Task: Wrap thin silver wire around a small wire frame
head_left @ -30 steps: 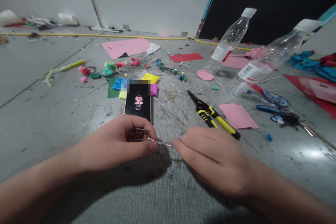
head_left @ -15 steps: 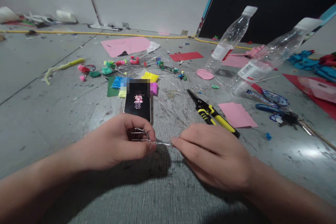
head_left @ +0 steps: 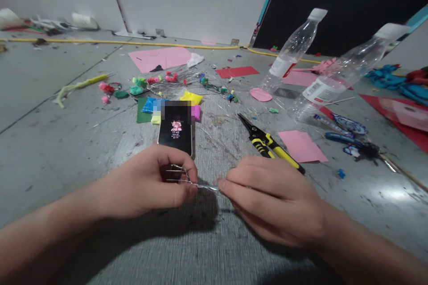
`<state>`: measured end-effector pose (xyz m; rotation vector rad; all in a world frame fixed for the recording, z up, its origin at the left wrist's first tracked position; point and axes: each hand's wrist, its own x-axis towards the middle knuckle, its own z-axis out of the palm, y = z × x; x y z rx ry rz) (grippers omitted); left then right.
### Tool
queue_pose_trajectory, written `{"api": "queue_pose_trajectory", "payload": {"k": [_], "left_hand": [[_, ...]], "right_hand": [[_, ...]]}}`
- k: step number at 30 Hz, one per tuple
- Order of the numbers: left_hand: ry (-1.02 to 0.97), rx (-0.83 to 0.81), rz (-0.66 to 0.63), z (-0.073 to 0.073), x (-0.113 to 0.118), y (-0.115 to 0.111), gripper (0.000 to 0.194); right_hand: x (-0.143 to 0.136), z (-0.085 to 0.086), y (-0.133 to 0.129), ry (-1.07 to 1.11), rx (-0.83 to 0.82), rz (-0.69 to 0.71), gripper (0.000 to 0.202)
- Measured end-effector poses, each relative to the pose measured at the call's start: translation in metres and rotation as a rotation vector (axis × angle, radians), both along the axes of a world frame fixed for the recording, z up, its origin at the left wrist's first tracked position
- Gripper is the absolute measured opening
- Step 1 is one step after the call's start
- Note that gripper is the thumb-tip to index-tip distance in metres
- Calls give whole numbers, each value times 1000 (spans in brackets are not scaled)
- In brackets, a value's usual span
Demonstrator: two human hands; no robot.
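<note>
My left hand (head_left: 150,185) pinches a coil of thin silver wire (head_left: 180,177) between thumb and fingers, low over the grey table (head_left: 50,142). My right hand (head_left: 270,200) pinches the free end of the same wire a few centimetres to the right. A short straight stretch of wire spans the gap between both hands. Just behind my left hand lies a black phone (head_left: 176,131) with its screen lit. Yellow-handled pliers (head_left: 270,144) lie behind my right hand.
Coloured clay lumps (head_left: 137,90), pins and paper scraps litter the middle of the table. Pink paper sheets (head_left: 302,146) lie right of the pliers. Two clear plastic bottles (head_left: 292,49) (head_left: 344,71) stand tilted at the right. A red sheet (head_left: 236,72) lies farther back.
My hands have drawn slightly closer together, and the wire stretch between them is shorter. The rest of the table is unchanged.
</note>
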<state>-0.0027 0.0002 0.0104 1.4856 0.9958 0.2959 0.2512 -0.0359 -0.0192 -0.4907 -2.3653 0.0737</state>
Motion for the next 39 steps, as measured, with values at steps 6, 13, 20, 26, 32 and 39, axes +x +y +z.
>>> {"api": "queue_pose_trajectory", "payload": {"k": [6,13,20,26,32,39], "left_hand": [[-1,-12,4,-1,1,1,13],[-9,-62,24,-4,1,-3,13],[-60,-132,36,-2,3,0,8],[-118,-176,60,-7,0,-1,9],[-168,-151,67,-9,-3,-1,10],[-155,-144,85,0,1,1,12]], "right_hand": [[-3,-4,1,73,-15,-39,18],[-7,-5,2,65,1,-19,16],[-10,0,3,33,-5,0,26],[-9,1,0,30,-25,-34,20],[-9,-7,0,133,-54,-102,10],[-6,-10,9,223,-128,-36,10]]}}
